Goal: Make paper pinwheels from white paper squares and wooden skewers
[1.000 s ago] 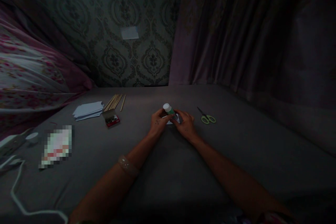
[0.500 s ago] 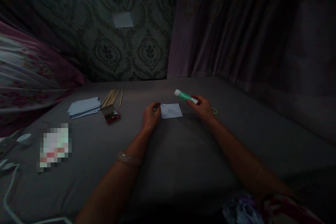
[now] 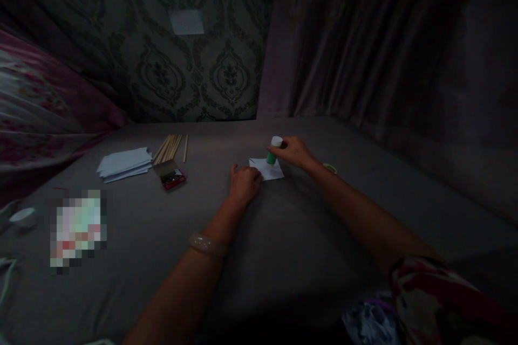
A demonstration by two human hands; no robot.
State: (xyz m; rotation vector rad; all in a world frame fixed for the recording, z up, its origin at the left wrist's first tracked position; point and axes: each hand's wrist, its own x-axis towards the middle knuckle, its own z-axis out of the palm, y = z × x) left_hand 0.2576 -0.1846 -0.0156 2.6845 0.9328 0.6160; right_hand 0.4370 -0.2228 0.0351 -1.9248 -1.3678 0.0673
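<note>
A: Say the small white paper point(image 3: 274, 173) is the middle of a clock, with 12 far away. Where are the edges?

B: The gray table point(image 3: 259, 259) ends at 12, by the patterned wall point(image 3: 230, 78). Its near edge is at 6, in the dark. A long stretch of gray top lies between the paper and that edge, and another at 12.

A: What's on the sides?

B: At 9, well apart from the paper, there's an open red box point(image 3: 174, 179). A pile of white sheets point(image 3: 124, 163) lies past it. Brown sticks point(image 3: 168, 149) lie between 9 and 10. At 3, a green loop point(image 3: 330, 167) peeks out by the right arm point(image 3: 352, 199).

A: How about the hands?

B: The right arm comes in from 4. The right hand point(image 3: 294, 152) is at 2, with thumb and fingers squeezed on a green and white tube point(image 3: 271, 158). The tube leans a bit, its low end over the paper. I can't tell if it touches.

A: And the left hand point(image 3: 246, 183)?

B: It's at 8, back up, fingertips at the paper's edge. I can't tell if they pinch or just press.
</note>
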